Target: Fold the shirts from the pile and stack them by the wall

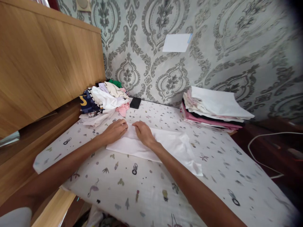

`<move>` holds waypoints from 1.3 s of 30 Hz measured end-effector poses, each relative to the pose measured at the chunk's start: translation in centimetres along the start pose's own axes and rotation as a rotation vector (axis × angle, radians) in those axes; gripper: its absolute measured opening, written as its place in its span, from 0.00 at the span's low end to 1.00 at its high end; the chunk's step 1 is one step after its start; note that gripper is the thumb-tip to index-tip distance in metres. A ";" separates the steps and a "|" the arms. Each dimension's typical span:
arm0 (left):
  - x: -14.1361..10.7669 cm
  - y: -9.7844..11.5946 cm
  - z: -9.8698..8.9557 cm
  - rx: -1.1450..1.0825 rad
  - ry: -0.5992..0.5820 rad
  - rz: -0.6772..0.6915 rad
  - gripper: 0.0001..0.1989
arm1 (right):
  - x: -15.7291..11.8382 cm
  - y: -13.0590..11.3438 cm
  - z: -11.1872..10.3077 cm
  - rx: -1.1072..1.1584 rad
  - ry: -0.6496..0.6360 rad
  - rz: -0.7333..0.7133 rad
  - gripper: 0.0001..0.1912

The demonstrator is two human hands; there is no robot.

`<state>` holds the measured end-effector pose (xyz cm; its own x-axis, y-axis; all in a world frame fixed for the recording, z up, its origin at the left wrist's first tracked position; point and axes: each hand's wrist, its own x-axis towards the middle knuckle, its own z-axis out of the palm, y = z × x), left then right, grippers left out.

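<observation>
A white cloth garment [175, 145] lies in a long, narrow fold across the printed sheet in front of me; its exact kind cannot be made out. At its left end, my left hand [116, 130] is closed with curled fingers on the far edge. A short way to the right, my right hand [144, 133] pinches the same edge, thumb and fingers together. The right wrist crosses over the fabric and hides part of it. Beyond the hands, the cloth runs right to a loose, uneven end.
A rumpled heap of clothes [109, 99] sits at the back left beside a flat black object [135, 102]. At the back right stands a neat folded stack [213, 107]. A wooden cabinet [47, 60] borders the left; a white cable [265, 135] loops at right over the patterned sheet's [132, 192] edge.
</observation>
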<state>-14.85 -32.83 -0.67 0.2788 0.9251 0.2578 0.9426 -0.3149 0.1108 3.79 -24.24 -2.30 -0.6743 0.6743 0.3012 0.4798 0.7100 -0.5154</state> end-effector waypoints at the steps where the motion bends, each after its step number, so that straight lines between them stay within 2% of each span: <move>1: 0.1 0.0 0.1 0.040 -0.025 0.009 0.14 | 0.3 0.8 -0.2 -0.069 -0.011 0.055 0.20; 4: -0.3 -0.4 -0.1 0.137 -0.072 -0.006 0.10 | 0.8 3.1 -0.6 -0.182 -0.047 0.170 0.22; 7: -0.8 -0.8 -0.8 0.163 -0.098 -0.025 0.09 | 1.0 4.5 -0.5 -0.175 -0.031 0.177 0.23; 11: 0.0 -0.2 -1.0 0.184 -0.071 -0.082 0.11 | 1.0 4.7 -0.4 -0.163 -0.030 0.172 0.22; 13: 0.7 0.2 -0.4 0.150 -0.030 -0.071 0.15 | 1.0 4.5 -0.4 -0.159 -0.037 0.191 0.21; 15: 1.1 0.1 0.4 0.071 -0.062 -0.042 0.19 | 0.9 4.4 -0.4 -0.156 -0.036 0.196 0.19; 17: 1.0 -0.6 1.2 0.010 -0.176 -0.080 0.24 | 0.9 4.5 -0.4 -0.152 -0.025 0.191 0.19; 19: 0.5 -2.1 1.4 -0.018 -0.273 -0.184 0.28 | 1.0 4.7 -0.5 -0.138 -0.010 0.188 0.18; 21: 0.0 -3.7 1.1 -0.061 -0.270 -0.261 0.29 | 1.1 4.6 -0.8 -0.116 0.008 0.199 0.18; 23: -0.2 -5.2 0.5 -0.124 -0.202 -0.277 0.28 | 0.8 3.6 -1.2 -0.112 0.034 0.196 0.18; 26: 0.6 -6.5 -0.2 -0.173 -0.109 -0.297 0.22 | -0.5 -0.5 -1.4 -0.149 0.046 0.089 0.17; 27: 1.1 -6.7 -0.2 -0.165 -0.090 -0.325 0.20 | -1.2 -2.3 -1.2 -0.164 0.015 0.028 0.16; 30: 2.7 -6.9 0.1 -0.117 -0.063 -0.410 0.15 | -3.4 -7.9 0.1 -0.223 -0.198 -0.177 0.13; 32: 3.6 -6.9 0.4 -0.101 -0.074 -0.423 0.13 | -4.4 -10.5 1.1 -0.267 -0.280 -0.251 0.18; 34: 4.1 -6.9 0.5 -0.108 -0.100 -0.411 0.12 | -4.9 -11.8 1.9 -0.297 -0.300 -0.245 0.21; 37: 4.6 -7.0 0.3 -0.148 -0.142 -0.424 0.11 | -4.8 -12.1 2.4 -0.332 -0.290 -0.214 0.13; 39: 4.9 -7.0 0.1 -0.189 -0.153 -0.464 0.10 | -4.6 -11.9 2.3 -0.347 -0.296 -0.212 0.13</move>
<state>-20.04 -26.12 -0.29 -0.1237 0.9923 -0.0014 0.9278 0.1161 0.3545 -0.08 -36.24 0.58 -0.8832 0.4574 0.1035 0.4399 0.8845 -0.1552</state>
